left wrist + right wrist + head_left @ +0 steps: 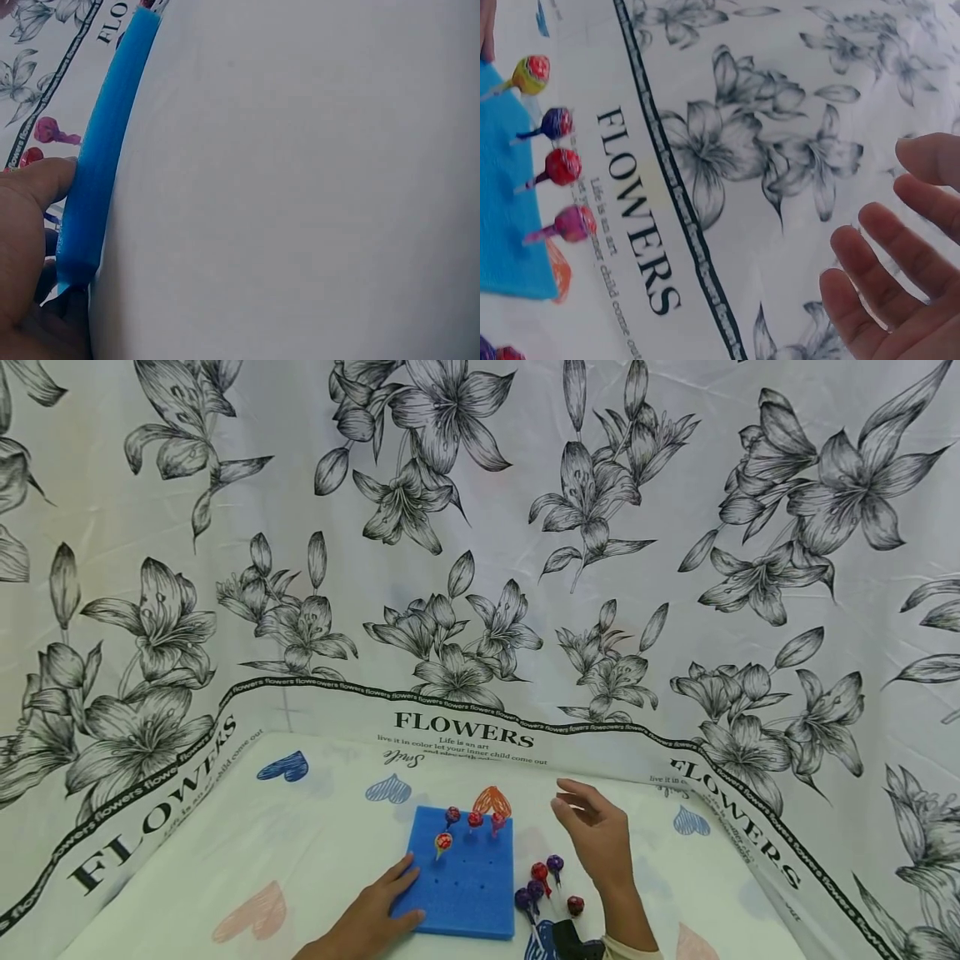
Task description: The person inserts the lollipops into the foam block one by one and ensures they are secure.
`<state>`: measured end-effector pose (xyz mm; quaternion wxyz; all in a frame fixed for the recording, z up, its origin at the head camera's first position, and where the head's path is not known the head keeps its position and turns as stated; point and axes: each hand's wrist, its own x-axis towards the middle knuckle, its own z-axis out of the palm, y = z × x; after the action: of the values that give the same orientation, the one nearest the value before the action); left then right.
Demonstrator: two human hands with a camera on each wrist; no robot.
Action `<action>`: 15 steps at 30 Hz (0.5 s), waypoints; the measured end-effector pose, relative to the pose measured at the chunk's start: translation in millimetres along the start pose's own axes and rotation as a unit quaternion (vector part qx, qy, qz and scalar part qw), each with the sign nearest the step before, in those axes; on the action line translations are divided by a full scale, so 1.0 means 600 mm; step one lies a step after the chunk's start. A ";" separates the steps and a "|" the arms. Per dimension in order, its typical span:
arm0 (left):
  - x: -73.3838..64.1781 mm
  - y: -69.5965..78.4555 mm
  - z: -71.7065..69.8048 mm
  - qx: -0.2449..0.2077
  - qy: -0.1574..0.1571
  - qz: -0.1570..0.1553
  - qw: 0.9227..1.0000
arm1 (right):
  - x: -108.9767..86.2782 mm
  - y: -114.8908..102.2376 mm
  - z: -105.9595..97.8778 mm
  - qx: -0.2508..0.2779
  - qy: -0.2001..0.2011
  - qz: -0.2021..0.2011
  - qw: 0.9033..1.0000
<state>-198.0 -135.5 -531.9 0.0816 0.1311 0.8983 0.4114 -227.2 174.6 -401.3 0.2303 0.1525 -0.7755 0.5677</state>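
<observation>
White fabric backdrop [510, 535], printed with black line-drawn lilies and edged by a lettered dark band, hangs in soft folds behind the work area. Thin white cloth [330, 835], bearing sketch-style hearts, covers the tabletop. Near the middle of its front edge lies a flat rectangular blue foam block [468, 910], matt in texture, with small round holes in its top face.

Four wrapped lollipops stand in the block. Along the far edge, left to right: a dark purple-and-red lollipop [452, 815], a red lollipop [476, 819] and a pink lollipop [498, 820], the last near the far right corner. One row nearer, toward the left edge, stands a yellow-and-red lollipop [443, 842] (its wrapper flares below the ball). Bare holes show to its right and in the row below.

Left hand [371, 910]: fingers and thumb spread, touching the block at its left edge and near left corner. Right hand [603, 843]: raised beyond the block's right edge, fingers apart and slightly bent, holding nothing.

Loose lollipops [540, 872] with glossy round heads in purple, red and dark red lie grouped on the cloth beside the block's right edge. Black wrist gear [573, 941] shows at the right forearm.
</observation>
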 end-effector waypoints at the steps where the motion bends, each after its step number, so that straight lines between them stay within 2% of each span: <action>1: 0.000 0.000 0.000 0.002 0.001 0.001 1.000 | -0.001 0.004 -0.006 -0.004 0.005 0.005 1.000; 8: 0.004 -0.001 0.002 0.003 0.001 0.000 1.000 | -0.019 0.029 -0.038 -0.009 0.020 0.055 0.998; 15: 0.004 -0.001 0.005 -0.003 -0.002 -0.006 1.000 | -0.050 0.054 -0.048 -0.009 0.026 0.122 0.992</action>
<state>-199.4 -133.4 -534.3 0.0862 0.1264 0.8975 0.4136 -212.4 211.2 -436.3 0.1813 0.0400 -0.7871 0.5882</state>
